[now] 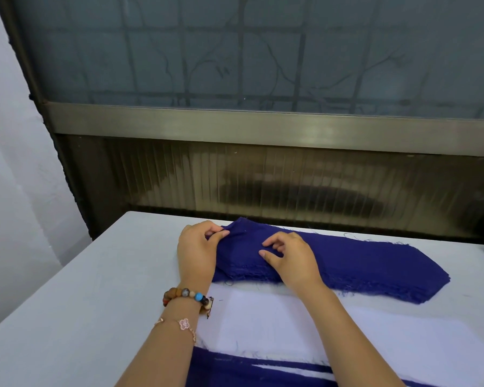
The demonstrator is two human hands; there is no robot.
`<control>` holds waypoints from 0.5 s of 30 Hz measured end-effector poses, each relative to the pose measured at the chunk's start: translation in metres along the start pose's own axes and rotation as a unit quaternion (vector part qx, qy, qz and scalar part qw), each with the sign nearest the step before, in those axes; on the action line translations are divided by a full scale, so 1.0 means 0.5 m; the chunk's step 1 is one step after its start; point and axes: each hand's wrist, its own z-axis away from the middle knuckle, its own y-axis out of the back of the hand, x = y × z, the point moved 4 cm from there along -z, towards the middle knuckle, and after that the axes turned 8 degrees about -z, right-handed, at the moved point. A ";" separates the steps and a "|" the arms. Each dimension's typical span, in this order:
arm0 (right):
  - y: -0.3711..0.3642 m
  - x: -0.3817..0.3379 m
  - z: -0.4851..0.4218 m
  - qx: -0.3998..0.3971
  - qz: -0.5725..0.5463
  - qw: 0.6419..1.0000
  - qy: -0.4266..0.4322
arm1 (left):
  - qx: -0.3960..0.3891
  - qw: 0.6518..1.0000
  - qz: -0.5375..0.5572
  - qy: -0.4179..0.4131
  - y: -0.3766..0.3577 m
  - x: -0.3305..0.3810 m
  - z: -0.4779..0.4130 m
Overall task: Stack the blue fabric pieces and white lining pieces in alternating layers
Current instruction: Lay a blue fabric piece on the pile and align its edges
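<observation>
Pale grey tabletop (81, 275): left hand (197, 252) pinches the corner of a fraying dark blue fabric piece (375, 263), likely limp and light; right hand (294, 258), fingers loosely bent, rests on it.

Pale grey table (67, 289) under a frayed blue fabric stack (375, 263), a white lining piece (291, 325), nearer blue-and-white layers (235, 370)

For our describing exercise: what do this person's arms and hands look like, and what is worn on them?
No sleeves or gloves show. At the wrist of the left hand sit a bracelet of brown, grey and blue beads and a thin gold-coloured chain with a pink clover charm. The right hand shows no jewellery.
</observation>
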 end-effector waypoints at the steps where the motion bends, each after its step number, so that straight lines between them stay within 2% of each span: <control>1: 0.002 0.000 0.001 0.003 -0.002 1.000 -0.004 | 0.007 1.000 -0.001 -0.009 0.002 -0.002 0.000; 5: 0.010 -0.002 0.002 0.012 -0.017 1.000 -0.020 | 0.007 1.000 0.016 -0.021 -0.001 -0.008 0.000; 8: 0.013 -0.004 0.002 0.020 -0.017 0.999 -0.028 | -0.009 0.996 0.083 -0.023 -0.005 -0.011 -0.003; 11: 0.014 -0.007 -0.005 0.011 0.025 0.999 -0.031 | -0.043 0.982 0.180 0.037 -0.010 -0.023 -0.007; 15: 0.032 0.011 -0.041 -0.045 0.070 0.993 -0.079 | -0.052 0.972 0.209 0.092 -0.017 -0.036 -0.011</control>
